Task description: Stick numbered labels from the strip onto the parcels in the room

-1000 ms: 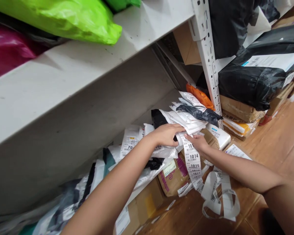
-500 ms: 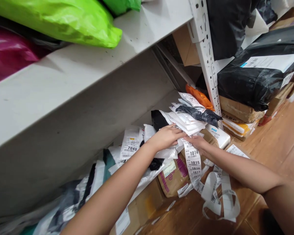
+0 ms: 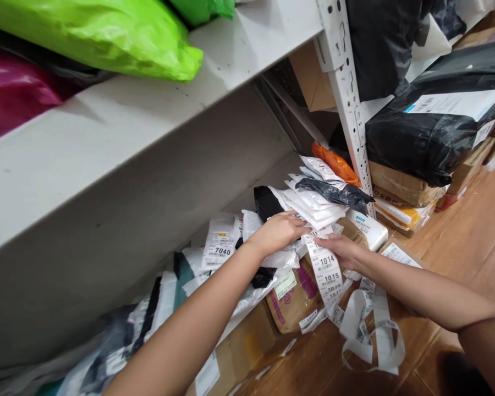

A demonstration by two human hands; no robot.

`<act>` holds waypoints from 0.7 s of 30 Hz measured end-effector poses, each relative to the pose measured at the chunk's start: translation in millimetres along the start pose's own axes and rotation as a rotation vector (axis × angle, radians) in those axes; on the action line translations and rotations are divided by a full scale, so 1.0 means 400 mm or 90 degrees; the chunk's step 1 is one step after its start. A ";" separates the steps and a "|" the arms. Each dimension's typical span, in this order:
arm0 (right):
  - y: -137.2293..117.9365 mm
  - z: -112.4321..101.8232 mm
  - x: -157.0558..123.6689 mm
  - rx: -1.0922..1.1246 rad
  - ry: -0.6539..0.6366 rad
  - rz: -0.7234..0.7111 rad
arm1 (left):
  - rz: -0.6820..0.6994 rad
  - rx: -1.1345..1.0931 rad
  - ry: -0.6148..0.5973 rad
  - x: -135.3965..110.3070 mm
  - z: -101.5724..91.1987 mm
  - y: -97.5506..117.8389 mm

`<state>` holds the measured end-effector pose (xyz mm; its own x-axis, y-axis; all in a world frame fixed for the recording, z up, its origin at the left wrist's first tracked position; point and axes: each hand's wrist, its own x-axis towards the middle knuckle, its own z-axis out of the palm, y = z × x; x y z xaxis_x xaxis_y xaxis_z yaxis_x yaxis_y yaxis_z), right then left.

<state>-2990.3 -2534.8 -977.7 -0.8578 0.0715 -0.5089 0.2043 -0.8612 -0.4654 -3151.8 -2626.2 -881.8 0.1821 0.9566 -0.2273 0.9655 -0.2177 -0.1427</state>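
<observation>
My left hand [image 3: 279, 234] lies over the white plastic mailers at the shelf's front, fingers stretched out to the right. Its fingertips reach the top end of a strip of white number labels [image 3: 329, 275]. My right hand [image 3: 341, 251] pinches the strip's right edge near its top. Printed numbers such as 1014 and 1015 show below the fingers. The strip hangs down and curls in loops onto the floor. Just beyond both hands is a stack of white mailers [image 3: 313, 208], with a dark grey bag [image 3: 334, 191] and an orange bag [image 3: 334, 164] on it.
A mailer marked 7040 [image 3: 221, 242] stands left of the hands among other parcels. Below is a cardboard box [image 3: 291, 302]. A white shelf board [image 3: 148, 121] overhangs, bearing a lime-green bag [image 3: 119, 38]. Right of the perforated post [image 3: 348, 104] sits a big black-wrapped parcel [image 3: 429, 132].
My right hand has moved slightly right and down along the label strip, drawing its upper part askew. Another number now shows at the strip's top. My left hand has shifted slightly left.
</observation>
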 end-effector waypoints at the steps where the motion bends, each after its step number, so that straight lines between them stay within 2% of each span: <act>1: 0.007 -0.008 -0.005 0.005 -0.010 -0.004 | 0.003 -0.001 -0.015 0.000 -0.002 0.000; 4: 0.029 -0.036 -0.015 -0.020 0.034 -0.013 | 0.008 0.012 -0.052 -0.002 -0.016 0.004; 6: 0.040 -0.052 -0.020 -0.065 0.031 -0.038 | 0.002 0.018 -0.058 -0.005 -0.032 0.012; 10: 0.034 -0.074 -0.024 -0.150 -0.054 -0.169 | -0.074 -0.005 0.017 -0.010 -0.065 0.043; 12: 0.017 -0.082 -0.020 -0.146 -0.065 -0.234 | -0.101 -0.016 0.047 -0.007 -0.068 0.057; 14: 0.001 -0.089 -0.013 -0.112 -0.059 -0.277 | -0.052 -0.006 0.021 -0.001 -0.061 0.067; 17: -0.012 -0.101 0.000 -0.060 -0.045 -0.284 | 0.042 0.042 -0.049 0.005 -0.042 0.075; 19: -0.013 -0.106 0.005 -0.037 -0.043 -0.273 | 0.052 0.051 -0.053 0.003 -0.035 0.080; 21: -0.012 -0.107 0.006 -0.025 -0.042 -0.268 | 0.017 0.018 -0.022 0.002 -0.034 0.085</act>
<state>-2973.1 -2509.1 -1007.7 -0.8986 0.3785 -0.2218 -0.1530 -0.7442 -0.6502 -3116.3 -2630.3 -873.8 0.2011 0.9432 -0.2645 0.9546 -0.2493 -0.1632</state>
